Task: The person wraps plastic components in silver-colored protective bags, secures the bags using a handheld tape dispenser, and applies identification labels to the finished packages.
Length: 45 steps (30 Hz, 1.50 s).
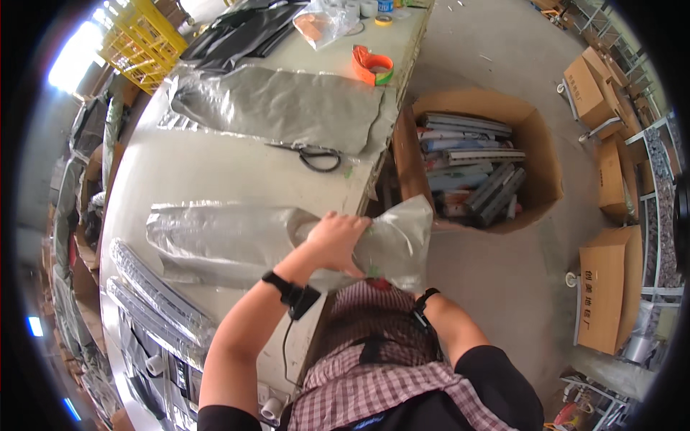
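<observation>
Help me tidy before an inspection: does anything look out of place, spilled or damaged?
Nothing looks spilled or clearly damaged. One odd spot: in the cardboard box right of the table, dark bars lie slantwise, askew from the crosswise strips beyond. The silvery sheet under the left hand is wrinkled, seemingly ordinary for thin film.
</observation>
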Motion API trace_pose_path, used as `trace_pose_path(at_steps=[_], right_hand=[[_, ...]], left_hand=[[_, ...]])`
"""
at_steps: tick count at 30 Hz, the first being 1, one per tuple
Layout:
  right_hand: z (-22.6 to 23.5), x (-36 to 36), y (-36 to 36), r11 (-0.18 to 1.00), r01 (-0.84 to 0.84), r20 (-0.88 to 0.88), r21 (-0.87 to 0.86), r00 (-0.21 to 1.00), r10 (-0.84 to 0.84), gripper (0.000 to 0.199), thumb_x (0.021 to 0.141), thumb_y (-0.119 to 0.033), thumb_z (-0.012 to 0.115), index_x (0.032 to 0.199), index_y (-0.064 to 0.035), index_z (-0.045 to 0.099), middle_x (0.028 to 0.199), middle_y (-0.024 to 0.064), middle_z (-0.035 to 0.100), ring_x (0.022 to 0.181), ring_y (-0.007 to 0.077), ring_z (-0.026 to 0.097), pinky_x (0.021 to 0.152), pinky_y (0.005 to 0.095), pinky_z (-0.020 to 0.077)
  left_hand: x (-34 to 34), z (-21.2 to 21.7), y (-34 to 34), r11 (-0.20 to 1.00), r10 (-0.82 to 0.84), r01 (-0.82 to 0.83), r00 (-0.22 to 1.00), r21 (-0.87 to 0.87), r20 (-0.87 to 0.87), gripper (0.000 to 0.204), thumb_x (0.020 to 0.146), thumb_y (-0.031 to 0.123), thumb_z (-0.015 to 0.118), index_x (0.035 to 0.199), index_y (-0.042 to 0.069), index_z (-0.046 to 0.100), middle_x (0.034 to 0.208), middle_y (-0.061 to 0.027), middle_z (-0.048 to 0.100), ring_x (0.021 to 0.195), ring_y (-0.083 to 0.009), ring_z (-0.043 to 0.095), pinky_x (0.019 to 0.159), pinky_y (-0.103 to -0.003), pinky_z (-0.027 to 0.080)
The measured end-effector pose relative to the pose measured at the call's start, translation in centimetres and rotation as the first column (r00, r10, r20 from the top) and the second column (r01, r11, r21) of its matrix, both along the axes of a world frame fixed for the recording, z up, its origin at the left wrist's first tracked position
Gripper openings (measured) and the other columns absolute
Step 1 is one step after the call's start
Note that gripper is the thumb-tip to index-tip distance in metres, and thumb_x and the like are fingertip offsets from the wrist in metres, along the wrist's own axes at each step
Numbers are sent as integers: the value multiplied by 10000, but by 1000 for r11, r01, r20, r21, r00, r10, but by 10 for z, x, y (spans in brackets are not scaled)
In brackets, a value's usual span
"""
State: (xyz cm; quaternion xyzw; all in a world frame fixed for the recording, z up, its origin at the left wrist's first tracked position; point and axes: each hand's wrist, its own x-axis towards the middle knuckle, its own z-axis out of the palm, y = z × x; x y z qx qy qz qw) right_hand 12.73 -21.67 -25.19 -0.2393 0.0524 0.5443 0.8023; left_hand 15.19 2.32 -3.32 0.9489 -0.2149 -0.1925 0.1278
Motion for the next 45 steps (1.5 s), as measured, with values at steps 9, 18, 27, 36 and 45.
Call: trace_pose_path(at_steps=[9, 18, 27, 36, 45], right_hand=[[263, 83, -14, 951, -206, 708, 233, 706, -21, 1105, 690, -845, 185, 1377, 16, 279, 1248, 149, 513, 885, 299, 626, 938, 399, 418], [166, 140, -12, 942, 291, 248, -169, 937, -245, 1026, 748, -818, 151, 1129, 50, 541, 1012, 137, 620, 982, 234, 580, 877, 393, 453], [47, 18, -60, 844, 131, 16, -521, 989, -144, 1033, 711, -840, 200, 1272, -9, 447, 1182, 137, 560, 922, 282, 616, 822, 391, 489], [252, 18, -37, 886, 318, 705, -338, 709, 14, 1206, 580, -910, 119, 1397, -34, 258, 1150, 157, 566, 736, 212, 619, 745, 349, 488], [178, 42, -62, 889, 168, 367, -426, 930, 0, 554, 901, -463, 363, 1116, 26, 509, 919, 186, 629, 656, 189, 628, 571, 315, 502]], left_hand=[[21, 9, 11, 999, 29, -28, 999, 21, -40, 979, 469, 522, 789, 1277, 101, 432, 1123, -104, 577, 1055, -270, 552, 958, -413, 373], [-3, 8, -16, 992, -89, 86, 996, -93, -24, 928, 470, 491, 781, 1233, 66, 466, 1037, -123, 598, 993, -284, 576, 818, -381, 481], [28, 20, -13, 989, 106, -80, 968, 121, -229, 924, 482, 494, 784, 1255, 101, 467, 1109, -116, 592, 982, -300, 586, 793, -398, 486], [56, 14, 20, 924, 381, -380, 924, 37, -22, 939, 488, 525, 746, 1267, 82, 464, 1051, -137, 618, 957, -296, 601, 805, -375, 482], [69, 1, 18, 958, 284, -280, 955, -58, 83, 958, 514, 549, 736, 1286, 66, 439, 1070, -158, 592, 1012, -302, 571, 846, -363, 459]])
